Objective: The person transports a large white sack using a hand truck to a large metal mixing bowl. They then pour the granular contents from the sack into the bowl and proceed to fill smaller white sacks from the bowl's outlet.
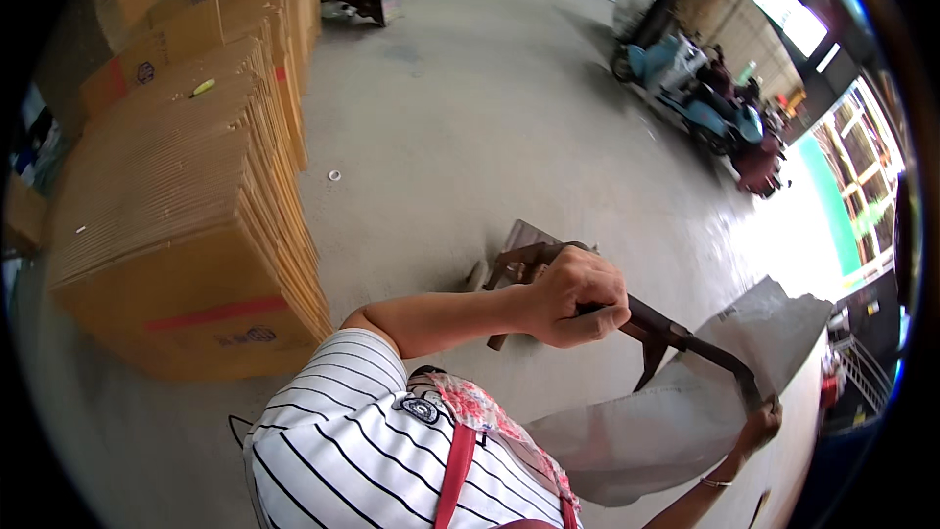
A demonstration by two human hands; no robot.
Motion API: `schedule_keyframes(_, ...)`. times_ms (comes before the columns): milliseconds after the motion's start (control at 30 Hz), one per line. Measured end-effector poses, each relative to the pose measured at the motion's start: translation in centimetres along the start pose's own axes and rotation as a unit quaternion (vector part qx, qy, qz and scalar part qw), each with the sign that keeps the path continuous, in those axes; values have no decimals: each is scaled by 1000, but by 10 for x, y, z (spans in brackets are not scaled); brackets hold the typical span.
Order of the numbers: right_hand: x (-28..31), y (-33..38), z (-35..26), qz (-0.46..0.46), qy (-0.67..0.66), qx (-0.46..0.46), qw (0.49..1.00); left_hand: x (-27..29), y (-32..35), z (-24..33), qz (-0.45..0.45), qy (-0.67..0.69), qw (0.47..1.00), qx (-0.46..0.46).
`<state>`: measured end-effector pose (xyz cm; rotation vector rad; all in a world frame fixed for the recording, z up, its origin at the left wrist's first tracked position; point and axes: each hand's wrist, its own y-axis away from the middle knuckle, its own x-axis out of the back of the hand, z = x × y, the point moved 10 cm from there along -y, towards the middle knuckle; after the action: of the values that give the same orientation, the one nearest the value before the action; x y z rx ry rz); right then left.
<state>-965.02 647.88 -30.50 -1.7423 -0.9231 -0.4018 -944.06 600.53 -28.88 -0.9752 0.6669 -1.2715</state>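
Note:
My left hand is closed around the top rail of a dark brown wooden frame, which looks like a small chair or stool lifted off the concrete floor. At the lower right, my right hand grips the frame's far end where it meets a large grey-white plastic sheet or bag. The sheet hangs under and around that end of the frame. The frame's other end sticks out past my left hand. My striped shirt and red apron strap fill the lower middle.
Tall stacks of flattened cardboard boxes stand along the left. Several parked scooters are at the upper right near a bright doorway. A small white ring lies on the concrete floor. More clutter sits at the far back.

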Motion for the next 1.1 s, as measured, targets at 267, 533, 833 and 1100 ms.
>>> schedule_keyframes(267,-289,-195,-138,-20,6,21,1000,136,-110,-260,36,-48,998,-15)
schedule_keyframes(533,-550,-371,-312,-76,-73,5,994,285,-229,-512,64,-77,995,-4)
schedule_keyframes(833,-820,-532,-484,-36,-78,33,996,466,-341,-776,79,-119,987,-68)
schedule_keyframes(1100,-1074,-670,-656,-101,-76,20,992,639,-443,-1033,91,-160,983,11)
